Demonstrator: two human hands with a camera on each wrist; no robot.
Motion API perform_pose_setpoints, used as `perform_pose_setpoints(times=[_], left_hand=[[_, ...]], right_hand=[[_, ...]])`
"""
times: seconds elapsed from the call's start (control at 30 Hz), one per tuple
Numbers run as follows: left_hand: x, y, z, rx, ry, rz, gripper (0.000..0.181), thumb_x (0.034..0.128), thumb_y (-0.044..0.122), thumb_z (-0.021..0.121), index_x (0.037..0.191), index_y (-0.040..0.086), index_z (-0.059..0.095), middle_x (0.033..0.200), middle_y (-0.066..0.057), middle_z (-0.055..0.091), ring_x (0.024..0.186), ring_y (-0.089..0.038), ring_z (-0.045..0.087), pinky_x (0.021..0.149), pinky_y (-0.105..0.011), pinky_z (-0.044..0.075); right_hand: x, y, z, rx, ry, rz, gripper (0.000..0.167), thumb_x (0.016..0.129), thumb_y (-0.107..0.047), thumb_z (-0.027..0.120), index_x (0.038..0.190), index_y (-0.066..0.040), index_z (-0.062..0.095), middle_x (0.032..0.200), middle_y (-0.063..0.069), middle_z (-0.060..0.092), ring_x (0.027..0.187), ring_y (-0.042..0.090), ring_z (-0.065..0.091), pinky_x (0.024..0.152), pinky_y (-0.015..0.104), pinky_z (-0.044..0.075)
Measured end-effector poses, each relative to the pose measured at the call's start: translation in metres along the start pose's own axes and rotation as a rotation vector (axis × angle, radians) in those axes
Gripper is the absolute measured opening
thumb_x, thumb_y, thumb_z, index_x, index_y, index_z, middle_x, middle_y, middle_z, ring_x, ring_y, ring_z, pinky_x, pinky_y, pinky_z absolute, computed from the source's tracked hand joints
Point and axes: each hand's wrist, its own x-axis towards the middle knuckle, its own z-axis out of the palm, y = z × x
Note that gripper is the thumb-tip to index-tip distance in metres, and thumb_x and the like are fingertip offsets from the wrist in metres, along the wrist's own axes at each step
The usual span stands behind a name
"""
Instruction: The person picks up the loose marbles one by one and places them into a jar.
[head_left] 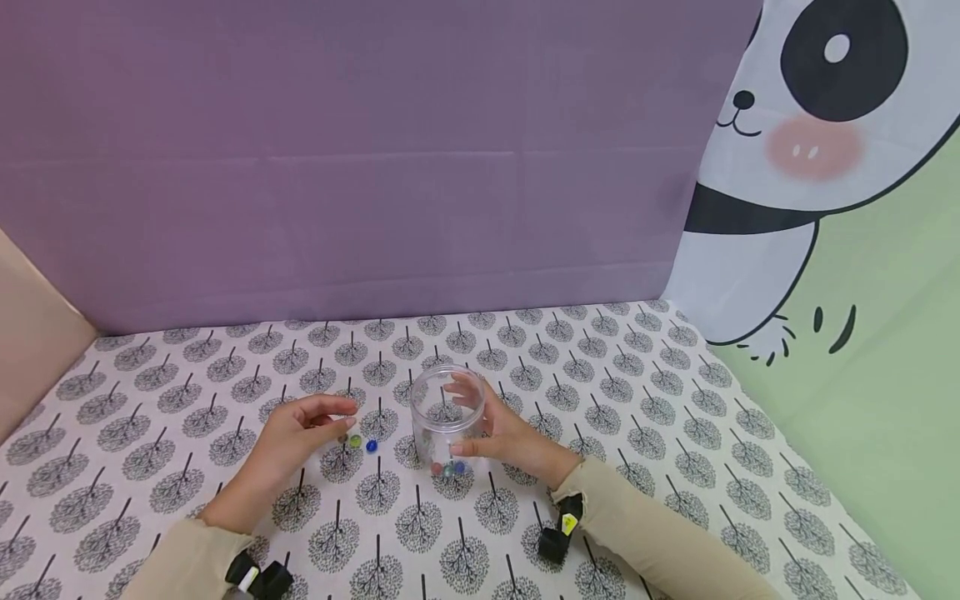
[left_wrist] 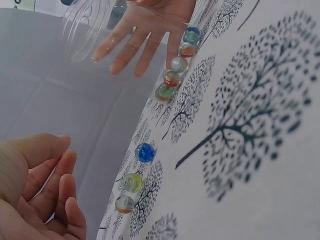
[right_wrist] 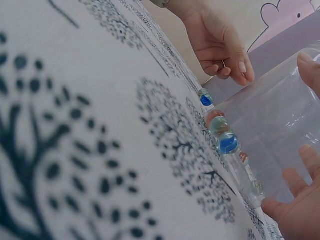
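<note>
A clear plastic jar [head_left: 431, 440] stands upright on the table, its mouth uncovered. Several glass marbles [left_wrist: 171, 78] lie at its bottom. My right hand [head_left: 517, 437] holds the jar from the right, thumb at the front and fingers spread around the far side. To the jar's left, three marbles lie in a row on the cloth: a blue one [left_wrist: 145, 152], a yellow-green one [left_wrist: 133, 183] and a clear one with orange [left_wrist: 124, 204]. My left hand [head_left: 292, 429] hovers just beside these, fingers loosely bent and thumb near the index finger. Nothing shows between its fingertips.
A white cloth [head_left: 465, 533] with a black tree print covers the table. Behind it rises a purple backdrop [head_left: 337, 217]. A green wall hanging with a panda [head_left: 757, 275] borders the right side, and a beige panel [head_left: 37, 333] the left.
</note>
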Motion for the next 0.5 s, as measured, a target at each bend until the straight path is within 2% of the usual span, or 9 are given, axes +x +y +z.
perform_pose_setpoints(times=[0.23,0.37,0.5], left_hand=[[0.0002,-0.0001,-0.002,0.011,-0.011,-0.014,0.036,0.0846,0.011,0.068,0.116,-0.005,0.06,0.096,0.001,0.066,0.079,-0.013,0.058,0.066,-0.023,0.049],[0.0008,-0.0023,-0.0018,0.026,-0.013,-0.019,0.035,0.0839,0.009,0.068,0.115,-0.006,0.06,0.097,-0.003,0.067,0.077,-0.01,0.056,0.065,-0.023,0.048],[0.0009,-0.0035,-0.0023,0.043,-0.015,-0.032,0.035,0.0841,0.009,0.068,0.115,-0.005,0.061,0.104,-0.01,0.066,0.077,-0.009,0.054,0.067,-0.023,0.048]], right_hand=[[0.0007,0.0018,-0.0004,0.01,0.001,-0.003,0.093,0.074,-0.031,0.079,0.146,-0.035,0.02,0.151,-0.002,0.029,0.138,0.021,0.028,0.109,0.041,0.029],[0.0003,0.0015,-0.0003,0.009,0.002,-0.003,0.095,0.072,-0.036,0.08,0.146,-0.035,0.02,0.151,-0.002,0.029,0.138,0.021,0.028,0.11,0.041,0.028],[0.0003,0.0022,-0.0005,0.011,-0.001,-0.009,0.093,0.074,-0.032,0.079,0.146,-0.035,0.02,0.151,-0.001,0.029,0.138,0.022,0.028,0.11,0.043,0.028]])
